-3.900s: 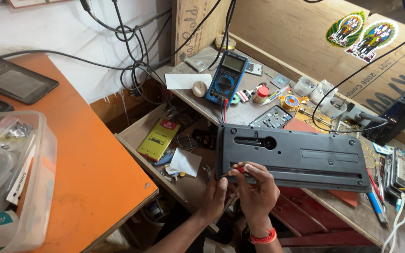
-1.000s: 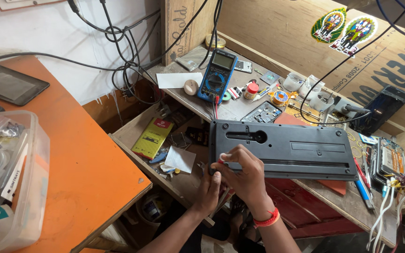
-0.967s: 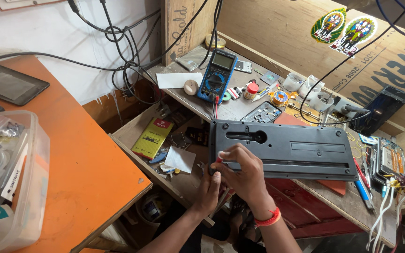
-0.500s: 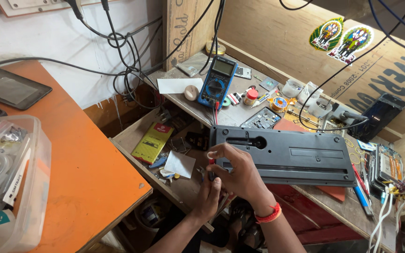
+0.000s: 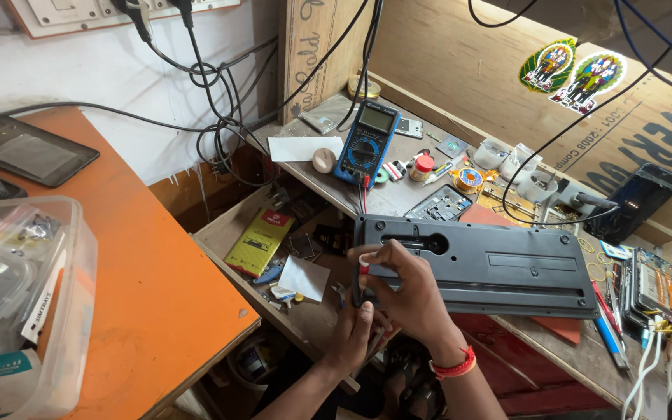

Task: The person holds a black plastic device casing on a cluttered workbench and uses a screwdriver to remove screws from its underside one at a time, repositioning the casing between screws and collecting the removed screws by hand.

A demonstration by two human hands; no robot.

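Note:
A long dark grey plastic panel [image 5: 499, 268] with screw holes lies face down across the wooden workbench [image 5: 398, 204]. My right hand [image 5: 407, 289], with a red band at the wrist, is at the panel's left end and pinches a small screwdriver [image 5: 362, 272] with a white and red cap, held nearly upright against the panel's left edge. My left hand [image 5: 354, 336] comes up from below and grips the panel's lower left corner, its fingers close to the screwdriver's tip.
A blue multimeter [image 5: 368, 141] with leads, a solder reel [image 5: 468, 180], small jars and a dark phone [image 5: 636, 201] crowd the bench behind the panel. A yellow-green packet [image 5: 259, 242] and white paper [image 5: 302, 278] lie on the lower shelf. An orange table [image 5: 149, 272] with a clear plastic box [image 5: 29, 303] stands left.
My right hand has moved left along the panel's front edge to its left end, and the screwdriver now stands upright there. The left hand stays beneath the corner.

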